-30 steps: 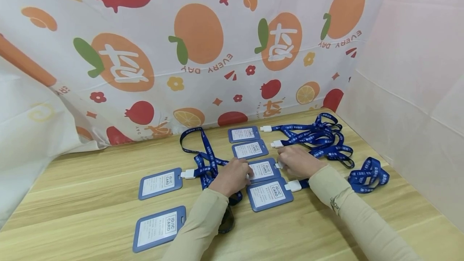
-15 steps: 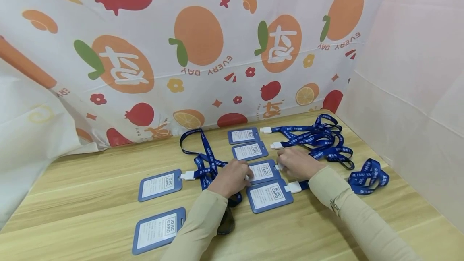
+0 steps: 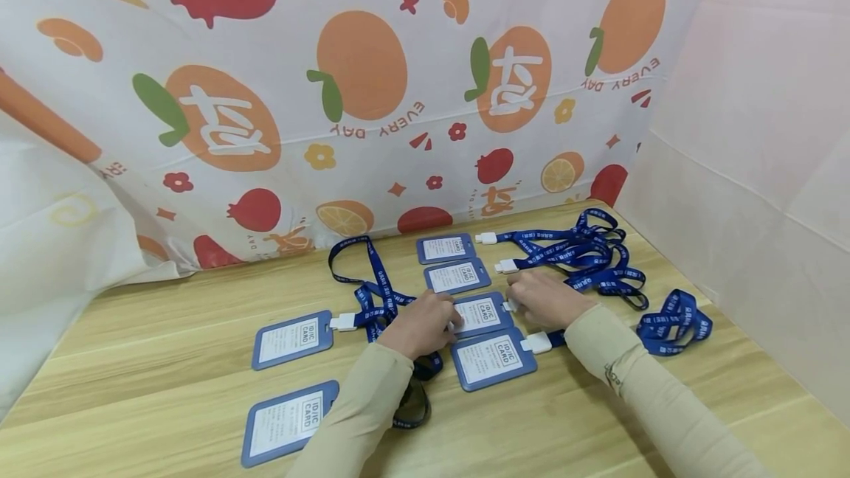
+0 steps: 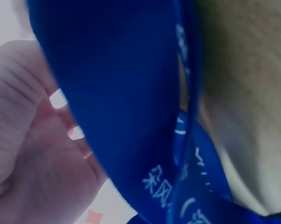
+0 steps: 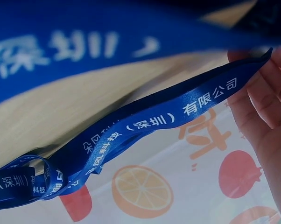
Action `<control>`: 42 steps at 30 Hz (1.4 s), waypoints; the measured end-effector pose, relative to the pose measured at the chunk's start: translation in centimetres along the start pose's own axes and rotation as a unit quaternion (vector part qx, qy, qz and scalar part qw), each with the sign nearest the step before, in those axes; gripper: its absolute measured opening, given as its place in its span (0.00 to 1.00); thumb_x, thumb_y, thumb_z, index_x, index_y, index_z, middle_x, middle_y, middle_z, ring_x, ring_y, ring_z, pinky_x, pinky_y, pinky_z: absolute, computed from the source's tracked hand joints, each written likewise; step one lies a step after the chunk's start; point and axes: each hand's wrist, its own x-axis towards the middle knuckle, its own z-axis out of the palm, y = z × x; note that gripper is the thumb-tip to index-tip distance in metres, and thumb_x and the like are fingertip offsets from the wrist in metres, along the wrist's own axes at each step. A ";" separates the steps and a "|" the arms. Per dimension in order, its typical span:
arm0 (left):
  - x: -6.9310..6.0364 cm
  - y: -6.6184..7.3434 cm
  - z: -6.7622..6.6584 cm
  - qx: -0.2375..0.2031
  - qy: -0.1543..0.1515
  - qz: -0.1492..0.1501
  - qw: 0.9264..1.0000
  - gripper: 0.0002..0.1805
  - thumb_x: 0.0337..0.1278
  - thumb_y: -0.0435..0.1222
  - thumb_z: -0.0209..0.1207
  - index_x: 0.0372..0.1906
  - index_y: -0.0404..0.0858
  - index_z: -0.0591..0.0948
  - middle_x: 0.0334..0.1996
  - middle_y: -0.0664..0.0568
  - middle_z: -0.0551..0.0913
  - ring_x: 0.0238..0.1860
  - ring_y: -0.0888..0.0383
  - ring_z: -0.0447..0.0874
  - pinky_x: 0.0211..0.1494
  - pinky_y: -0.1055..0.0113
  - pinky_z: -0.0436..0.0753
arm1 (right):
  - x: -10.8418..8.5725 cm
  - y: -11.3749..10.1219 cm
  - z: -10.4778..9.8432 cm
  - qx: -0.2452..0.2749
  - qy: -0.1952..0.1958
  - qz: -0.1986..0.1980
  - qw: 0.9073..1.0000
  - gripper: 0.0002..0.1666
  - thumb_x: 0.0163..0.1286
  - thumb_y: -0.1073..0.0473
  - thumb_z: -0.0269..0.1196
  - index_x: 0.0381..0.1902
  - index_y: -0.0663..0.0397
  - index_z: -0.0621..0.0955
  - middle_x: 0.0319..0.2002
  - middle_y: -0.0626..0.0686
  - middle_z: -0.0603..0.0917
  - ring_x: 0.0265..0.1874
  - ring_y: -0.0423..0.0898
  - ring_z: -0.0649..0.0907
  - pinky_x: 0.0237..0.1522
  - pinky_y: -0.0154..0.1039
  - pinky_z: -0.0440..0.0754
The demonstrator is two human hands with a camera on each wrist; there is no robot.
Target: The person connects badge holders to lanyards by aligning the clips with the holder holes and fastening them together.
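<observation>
In the head view, my left hand (image 3: 425, 321) grips the left edge of a blue ID card holder (image 3: 479, 314), its fingertips partly hidden. At the holder's right end my right hand (image 3: 546, 296) pinches a small white clip (image 3: 510, 306), mostly covered by the fingers. Directly in front lies another card holder (image 3: 495, 358), with a white clip (image 3: 536, 342) at its slot. In the left wrist view a blue lanyard (image 4: 112, 93) passes before the palm. A blue lanyard (image 5: 178, 112) runs to the fingers in the right wrist view.
Two card holders (image 3: 446, 248) lie behind, beside white clips (image 3: 508, 266) and tangled lanyards (image 3: 598, 257). At left are a holder with its lanyard (image 3: 292, 339) and another holder (image 3: 285, 423). A coiled lanyard (image 3: 674, 323) sits right. A fruit-print cloth (image 3: 372, 168) hangs behind the wooden table (image 3: 166, 360).
Both hands stay almost in place at the same card holder. The left forearm has shifted slightly left, showing more of the dark lanyard loop beside it.
</observation>
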 end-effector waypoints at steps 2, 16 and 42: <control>0.0 -0.1 0.0 -0.004 0.001 0.001 1.000 0.08 0.58 0.32 0.71 0.43 0.38 0.91 0.44 0.49 0.87 0.48 0.53 0.81 0.58 0.58 0.79 | 0.0 0.0 0.0 0.001 0.000 0.000 1.000 0.09 0.55 0.76 0.67 0.32 0.61 0.87 0.28 0.49 0.77 0.23 0.42 0.74 0.26 0.33 0.76; -0.1 -0.2 0.2 -0.012 0.003 -0.001 1.000 0.09 0.59 0.32 0.71 0.44 0.38 0.91 0.44 0.49 0.86 0.43 0.53 0.78 0.53 0.60 0.81 | 0.0 -0.2 0.0 0.003 -0.008 0.007 1.000 0.08 0.55 0.76 0.67 0.31 0.61 0.86 0.29 0.49 0.76 0.23 0.42 0.73 0.26 0.33 0.76; -0.1 -0.2 0.2 -0.019 0.008 -0.005 1.000 0.08 0.58 0.32 0.71 0.43 0.39 0.91 0.44 0.49 0.86 0.42 0.52 0.77 0.51 0.60 0.80 | 0.1 -0.3 -0.1 0.005 -0.010 0.010 1.000 0.09 0.54 0.77 0.67 0.30 0.61 0.87 0.29 0.50 0.77 0.24 0.42 0.74 0.27 0.33 0.77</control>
